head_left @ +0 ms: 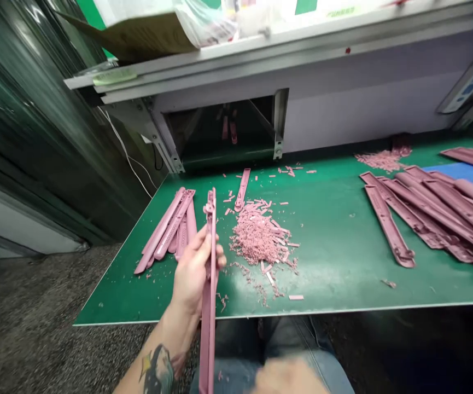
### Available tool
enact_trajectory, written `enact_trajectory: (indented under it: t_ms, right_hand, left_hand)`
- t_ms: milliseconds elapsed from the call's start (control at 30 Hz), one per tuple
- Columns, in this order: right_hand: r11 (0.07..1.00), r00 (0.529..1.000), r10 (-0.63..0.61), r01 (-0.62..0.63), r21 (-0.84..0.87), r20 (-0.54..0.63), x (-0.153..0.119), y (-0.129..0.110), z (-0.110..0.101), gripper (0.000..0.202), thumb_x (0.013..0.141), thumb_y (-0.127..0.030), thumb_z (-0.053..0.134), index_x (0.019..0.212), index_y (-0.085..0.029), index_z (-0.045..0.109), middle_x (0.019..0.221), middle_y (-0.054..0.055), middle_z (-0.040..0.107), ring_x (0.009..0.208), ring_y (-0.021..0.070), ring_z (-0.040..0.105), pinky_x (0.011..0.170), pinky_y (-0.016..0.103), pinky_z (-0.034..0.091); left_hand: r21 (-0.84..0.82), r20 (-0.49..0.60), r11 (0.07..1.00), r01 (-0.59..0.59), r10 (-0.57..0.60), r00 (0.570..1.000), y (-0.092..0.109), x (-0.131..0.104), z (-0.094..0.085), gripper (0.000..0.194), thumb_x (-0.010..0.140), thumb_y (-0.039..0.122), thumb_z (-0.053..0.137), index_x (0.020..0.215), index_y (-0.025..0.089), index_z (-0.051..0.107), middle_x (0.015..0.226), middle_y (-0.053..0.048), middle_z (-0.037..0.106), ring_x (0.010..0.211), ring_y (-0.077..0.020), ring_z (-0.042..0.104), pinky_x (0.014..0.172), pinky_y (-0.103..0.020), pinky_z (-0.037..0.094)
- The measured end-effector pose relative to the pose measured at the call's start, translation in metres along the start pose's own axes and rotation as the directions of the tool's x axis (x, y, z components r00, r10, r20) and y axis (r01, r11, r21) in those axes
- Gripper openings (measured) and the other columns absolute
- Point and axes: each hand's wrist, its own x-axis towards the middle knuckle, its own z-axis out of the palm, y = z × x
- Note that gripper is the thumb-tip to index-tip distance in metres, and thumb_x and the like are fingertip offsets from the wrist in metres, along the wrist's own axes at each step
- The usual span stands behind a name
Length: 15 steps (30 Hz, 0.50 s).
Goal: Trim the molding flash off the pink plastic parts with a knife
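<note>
Pink channelled strip (206,339): likely light, stiff; grip mid-length.
Left hand (191,271): pinches it, thumb against fingers.
Right hand (289,376): 6 o'clock; cannot tell fingers.

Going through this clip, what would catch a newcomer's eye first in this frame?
Probably the long pink plastic part held upright in the left hand, at the front edge of the green table. Next, the heap of pink shavings just right of it. Then the large pile of similar pink parts at the table's right, with a smaller bundle on the left.
</note>
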Motion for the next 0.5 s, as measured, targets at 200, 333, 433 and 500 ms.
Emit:
enact_trajectory:
  t_ms: [200,333,433,500]
  right_hand:
    - [0.945,0.937,0.284,-0.237,0.225,-0.202,0.078,0.029,-0.083,0.023,0.096,-0.030,0.041,0.105,-0.020,0.059,0.086,0.004,0.065,0.074,0.0154,0.060,0.069,0.025,0.046]
    - [0.932,0.902,0.347,-0.301,0.204,-0.255,0.096,0.022,-0.079,0.034,0.095,-0.043,0.044,0.072,-0.019,0.052,0.063,-0.002,0.049,0.056,0.0116,0.044,0.054,0.024,0.033]
    - [0.930,0.896,0.352,-0.301,0.213,-0.271,0.095,0.018,-0.070,0.043,0.097,-0.048,0.039,0.064,-0.019,0.043,0.061,-0.002,0.045,0.056,0.0110,0.041,0.053,0.024,0.029]
    - [0.929,0.893,0.352,-0.297,0.220,-0.281,0.093,0.016,-0.069,0.046,0.097,-0.051,0.036,0.064,-0.019,0.042,0.061,-0.002,0.045,0.056,0.0110,0.041,0.053,0.024,0.028]
  left_hand:
    - [-0.021,0.082,0.973,0.229,-0.226,0.971,-0.025,-0.056,-0.003,0.043,0.074,0.041,0.073,0.114,0.028,0.063,0.066,0.005,0.058,0.026,-0.0006,0.039,0.024,-0.012,0.032]
    - [-0.099,0.139,0.963,0.251,-0.237,0.962,-0.041,-0.068,-0.006,0.041,0.070,0.043,0.077,0.107,0.030,0.069,0.062,0.004,0.058,0.030,-0.0001,0.043,0.030,-0.011,0.034]
    - [-0.138,0.149,0.954,0.267,-0.246,0.958,-0.045,-0.068,-0.006,0.037,0.067,0.043,0.079,0.102,0.034,0.072,0.057,0.004,0.059,0.029,-0.0003,0.044,0.031,-0.011,0.035]
    - [-0.147,0.137,0.952,0.269,-0.250,0.959,-0.045,-0.068,-0.006,0.034,0.063,0.044,0.080,0.096,0.037,0.074,0.054,0.004,0.060,0.028,-0.0004,0.044,0.032,-0.010,0.035]
